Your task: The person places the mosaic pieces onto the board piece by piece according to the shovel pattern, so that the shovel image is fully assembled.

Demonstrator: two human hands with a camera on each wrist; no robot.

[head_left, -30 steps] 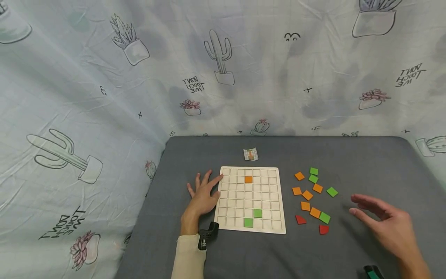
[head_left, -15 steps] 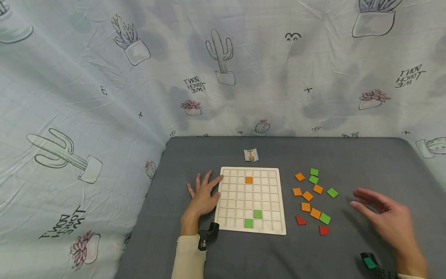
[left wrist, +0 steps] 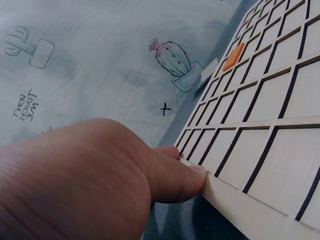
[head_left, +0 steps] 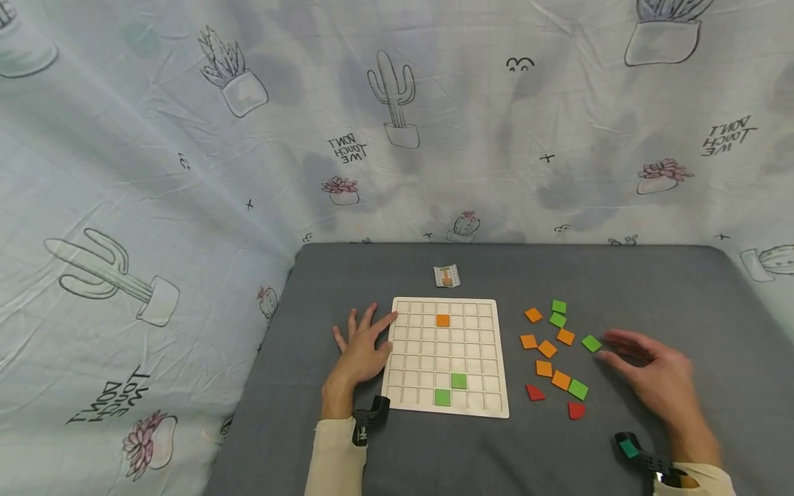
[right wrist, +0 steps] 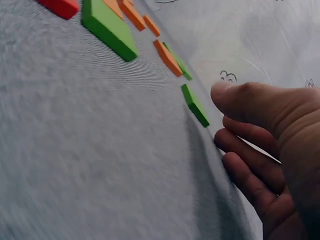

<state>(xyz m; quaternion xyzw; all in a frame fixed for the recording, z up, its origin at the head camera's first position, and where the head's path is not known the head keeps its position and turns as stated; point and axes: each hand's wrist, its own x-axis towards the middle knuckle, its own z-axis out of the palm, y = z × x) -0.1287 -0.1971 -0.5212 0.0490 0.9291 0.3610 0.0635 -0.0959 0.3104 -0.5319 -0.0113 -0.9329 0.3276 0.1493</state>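
Observation:
A pale wooden grid board (head_left: pixel 422 349) lies on the grey table, with one orange tile (head_left: pixel 443 320) and two green tiles (head_left: pixel 458 381) in its cells. My left hand (head_left: pixel 358 355) rests at the board's left edge, fingers spread; in the left wrist view its thumb (left wrist: pixel 182 180) touches the rim. Over the table to the right, my right hand (head_left: pixel 654 375) holds nothing, thumb and fingers apart. Its fingertips are right beside the rightmost green tile (head_left: pixel 591 343), which also shows ahead of the thumb (right wrist: pixel 235 100) in the right wrist view.
Several loose orange tiles (head_left: pixel 546 349) and green tiles (head_left: pixel 559 306) lie scattered right of the board. Two red rounded pieces (head_left: pixel 576 410) sit nearer the front. A small patterned card (head_left: pixel 446 275) lies behind the board. A printed curtain (head_left: pixel 471 138) hangs behind the table.
My right hand has moved left, up to the rightmost green tile. My left hand, the board and the tiles have stayed in place.

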